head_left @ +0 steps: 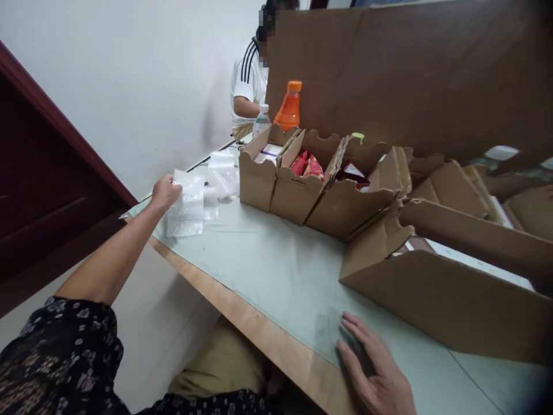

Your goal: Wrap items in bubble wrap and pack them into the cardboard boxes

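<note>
My left hand reaches to the far left end of the table and pinches the upper corner of a clear bubble wrap bag. The bag hangs flat from my fingers, partly over other clear bags lying on the table. My right hand rests by the front edge of the table, its fingers apart and nothing in it. In front of that hand stands a long cardboard box with flat white items showing at its top.
Several cut-down cardboard bins stand in a row, some holding red packets. Behind are an orange bottle, a clear bottle and a tall cardboard panel. A person in a white shirt sits beyond. A dark door is at left.
</note>
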The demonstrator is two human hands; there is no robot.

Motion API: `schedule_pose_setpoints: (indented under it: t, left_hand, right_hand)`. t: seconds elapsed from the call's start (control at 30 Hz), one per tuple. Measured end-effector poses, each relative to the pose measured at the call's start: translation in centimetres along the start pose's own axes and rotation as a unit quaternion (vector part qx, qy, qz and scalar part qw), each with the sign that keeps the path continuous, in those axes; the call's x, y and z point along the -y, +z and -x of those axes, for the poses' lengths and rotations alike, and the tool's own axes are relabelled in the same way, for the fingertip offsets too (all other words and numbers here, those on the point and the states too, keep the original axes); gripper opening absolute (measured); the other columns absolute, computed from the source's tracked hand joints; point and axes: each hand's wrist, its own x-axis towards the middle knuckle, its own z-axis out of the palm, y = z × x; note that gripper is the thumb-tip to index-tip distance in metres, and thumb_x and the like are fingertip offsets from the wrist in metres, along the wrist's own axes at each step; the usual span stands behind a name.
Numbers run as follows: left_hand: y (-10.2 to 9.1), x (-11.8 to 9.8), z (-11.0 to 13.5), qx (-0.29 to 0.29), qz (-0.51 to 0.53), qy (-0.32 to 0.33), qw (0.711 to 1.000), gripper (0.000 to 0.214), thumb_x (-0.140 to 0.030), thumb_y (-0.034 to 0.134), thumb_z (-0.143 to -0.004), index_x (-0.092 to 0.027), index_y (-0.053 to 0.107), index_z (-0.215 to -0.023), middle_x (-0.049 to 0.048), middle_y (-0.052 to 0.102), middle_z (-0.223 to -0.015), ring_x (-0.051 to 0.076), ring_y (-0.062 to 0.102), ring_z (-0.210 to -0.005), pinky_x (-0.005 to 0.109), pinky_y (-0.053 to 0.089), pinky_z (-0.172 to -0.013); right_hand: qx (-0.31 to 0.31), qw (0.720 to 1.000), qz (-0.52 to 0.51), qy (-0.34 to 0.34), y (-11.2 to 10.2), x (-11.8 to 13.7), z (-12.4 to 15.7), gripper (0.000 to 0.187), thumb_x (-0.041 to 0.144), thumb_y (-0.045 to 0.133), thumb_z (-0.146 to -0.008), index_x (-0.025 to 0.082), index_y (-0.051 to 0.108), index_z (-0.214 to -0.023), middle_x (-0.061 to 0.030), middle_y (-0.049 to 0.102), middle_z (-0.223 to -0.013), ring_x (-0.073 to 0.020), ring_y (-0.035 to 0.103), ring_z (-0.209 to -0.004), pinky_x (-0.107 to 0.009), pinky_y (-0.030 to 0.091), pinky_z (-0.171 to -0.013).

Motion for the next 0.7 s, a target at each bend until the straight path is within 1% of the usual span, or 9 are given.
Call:
schedule_pose_setpoints:
  t: [0.03, 0.1, 0.17, 0.27, 0.37, 0.43, 0.5, 0.57, 0.7]
  left_hand:
    - [0.5, 0.2, 0.0, -0.015, -0.034, 0.024, 0.999, 0.054, -0.016, 0.071, -0.061, -0.016, 0.066, -0.114, 0.0196, 0.067, -0.121, 0.045, 0.053, -0.131, 0.057, 0.045, -0.106]
    - [1.7, 0.3, -0.1, -0.040, -0.116, 0.106, 0.987, 0.074, -0.025, 0.074, -0.068, -0.019, 0.055, -0.139, 0.0214, 0.049, -0.152, 0.048, 0.032, -0.149, 0.063, 0.026, -0.121]
    - [3.2, -0.3, -0.6, -0.042, -0.190, 0.178, 0.964, 0.076, -0.036, 0.072, -0.076, -0.020, 0.049, -0.147, 0.0208, 0.044, -0.158, 0.048, 0.028, -0.150, 0.064, 0.018, -0.123]
    - [6.2, -1.7, -2.6, 0.012, -0.219, 0.163, 0.962, 0.071, -0.038, 0.079, -0.071, -0.017, 0.059, -0.136, 0.0241, 0.062, -0.139, 0.051, 0.039, -0.142, 0.068, 0.022, -0.118]
    - [8.8, -3.2, -4.5, 0.076, -0.202, 0.123, 0.969, 0.045, -0.021, 0.084, -0.059, -0.018, 0.070, -0.102, 0.0198, 0.074, -0.107, 0.050, 0.054, -0.128, 0.069, 0.030, -0.110]
    - [9.5, -4.0, -4.8, 0.090, -0.187, 0.130, 0.970, 0.024, -0.014, 0.079, -0.060, -0.020, 0.067, -0.079, 0.0134, 0.073, -0.089, 0.044, 0.062, -0.116, 0.066, 0.034, -0.107]
    - [9.1, -4.8, -4.1, 0.084, -0.174, 0.152, 0.969, 0.014, -0.014, 0.073, -0.066, -0.021, 0.063, -0.072, 0.0095, 0.072, -0.086, 0.038, 0.064, -0.111, 0.061, 0.036, -0.108]
    - [7.5, -5.5, -2.5, 0.067, -0.147, 0.200, 0.967, 0.008, -0.016, 0.068, -0.073, -0.021, 0.064, -0.078, 0.0081, 0.072, -0.096, 0.033, 0.063, -0.113, 0.054, 0.038, -0.110]
    - [2.7, -6.4, 3.6, 0.059, 0.046, 0.321, 0.944, 0.011, -0.026, 0.065, -0.082, -0.021, 0.065, -0.092, 0.0056, 0.070, -0.106, 0.024, 0.065, -0.107, 0.039, 0.049, -0.102]
  right_hand:
    - [0.001, 1.000, 0.003, 0.002, 0.0, -0.1, 0.0, 0.031, 0.039, 0.058, -0.099, 0.024, 0.067, -0.125, -0.0105, 0.071, -0.135, -0.0311, 0.069, -0.124, -0.052, 0.059, -0.103]
    - [0.010, 1.000, 0.007, 0.008, -0.1, -0.3, 0.1, 0.031, 0.039, 0.059, -0.099, 0.023, 0.067, -0.125, -0.0105, 0.071, -0.134, -0.0305, 0.069, -0.123, -0.051, 0.060, -0.102]
    - [0.014, 1.000, 0.009, 0.018, -0.1, -0.5, 0.2, 0.030, 0.039, 0.058, -0.100, 0.023, 0.068, -0.124, -0.0105, 0.071, -0.134, -0.0298, 0.069, -0.123, -0.049, 0.060, -0.101]
    - [0.013, 1.000, 0.023, 0.013, -0.1, -0.7, 0.2, 0.029, 0.039, 0.058, -0.100, 0.024, 0.069, -0.122, -0.0100, 0.071, -0.133, -0.0300, 0.070, -0.121, -0.050, 0.062, -0.098]
    - [0.005, 0.999, 0.031, -0.013, 0.0, -0.6, 0.1, 0.026, 0.037, 0.058, -0.100, 0.025, 0.068, -0.121, -0.0101, 0.072, -0.132, -0.0301, 0.071, -0.119, -0.050, 0.064, -0.093]
    - [-0.006, 0.999, 0.030, -0.023, 0.1, -0.5, 0.1, 0.024, 0.036, 0.058, -0.101, 0.025, 0.068, -0.120, -0.0103, 0.073, -0.130, -0.0297, 0.072, -0.117, -0.051, 0.065, -0.093]
    - [-0.017, 0.999, 0.027, -0.028, 0.2, -0.5, 0.2, 0.023, 0.035, 0.057, -0.101, 0.025, 0.068, -0.119, -0.0104, 0.074, -0.128, -0.0296, 0.073, -0.116, -0.052, 0.065, -0.092]
    - [-0.024, 0.999, 0.022, -0.027, 0.3, -0.5, 0.3, 0.023, 0.034, 0.058, -0.101, 0.026, 0.069, -0.119, -0.0101, 0.074, -0.127, -0.0301, 0.073, -0.116, -0.054, 0.063, -0.096]
    - [-0.038, 0.999, -0.019, -0.007, 0.2, -0.5, 0.2, 0.023, 0.037, 0.059, -0.099, 0.026, 0.071, -0.116, -0.0088, 0.076, -0.126, -0.0298, 0.073, -0.115, -0.055, 0.061, -0.100]
